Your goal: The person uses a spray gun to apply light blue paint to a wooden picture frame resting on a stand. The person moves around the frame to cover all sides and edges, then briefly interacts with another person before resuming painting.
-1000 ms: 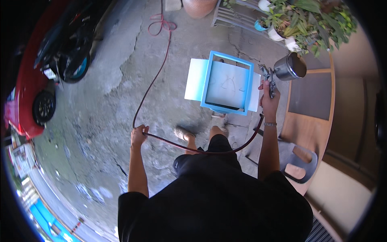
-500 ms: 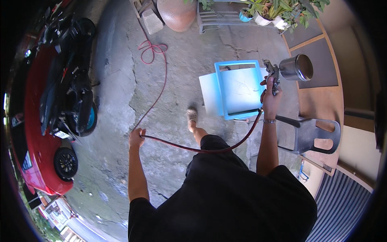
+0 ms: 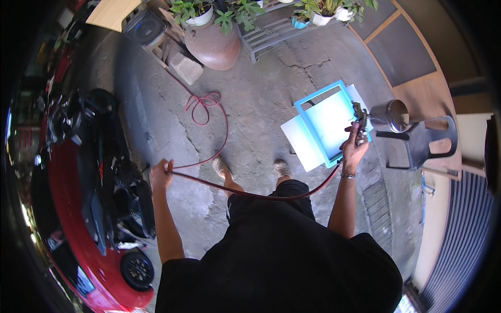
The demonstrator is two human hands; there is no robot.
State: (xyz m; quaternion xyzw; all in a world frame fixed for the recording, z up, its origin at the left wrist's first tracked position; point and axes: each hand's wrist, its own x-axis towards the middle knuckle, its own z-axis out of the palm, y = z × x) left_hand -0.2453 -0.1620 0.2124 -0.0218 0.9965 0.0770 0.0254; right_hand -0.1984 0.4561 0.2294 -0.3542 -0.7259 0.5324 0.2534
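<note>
My right hand (image 3: 355,146) is wrapped round a metal spray gun (image 3: 360,122) with a silver cup (image 3: 389,116) on its side. From the gun's handle a dark red air hose (image 3: 261,196) sags across in front of my body to my left hand (image 3: 161,175), whose fingers are closed on it. Past my left hand the hose runs over the floor in a loose loop. Just beyond the gun is a light blue rectangular frame (image 3: 312,130), resting over a white board (image 3: 297,138) with blue tint on it. My right hand partly hides the frame's near right corner.
A dark plastic chair (image 3: 438,138) stands at right, by wood-edged panels (image 3: 399,57). To the left are a black motorcycle (image 3: 120,193) and a red car (image 3: 78,208). At the back are a large clay pot (image 3: 214,47), a concrete block (image 3: 186,68), a speaker (image 3: 144,27) and a bench (image 3: 276,31) with plants.
My view has turned, so the frame and bench appear shifted. My left hand has moved left and outward with the hose. Both feet now show. The right hand still holds the spray gun.
</note>
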